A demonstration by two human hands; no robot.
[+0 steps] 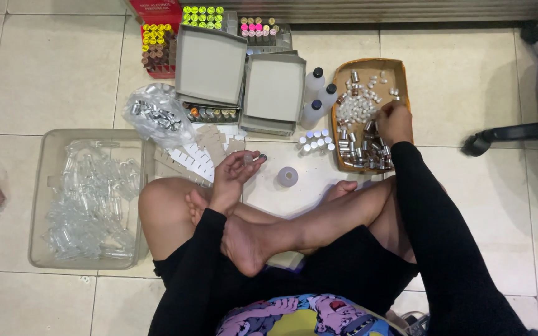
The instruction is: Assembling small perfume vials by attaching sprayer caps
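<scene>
Fingers (248, 163) pinch a small vial (250, 159) above tiled floor (57, 74) (pale, glossy).

Seated cross-legged, both arms in black sleeves reaching forward.

The left hand (235, 174) is raised in front of the left knee, wrist bent, its fingers curled and the fingertips (251, 159) pinched together around something small. The right arm stretches further out past the right knee, nearly straight, and the right hand (395, 121) points downward, palm down, fingers bunched and lowered. The hands are well apart.
</scene>
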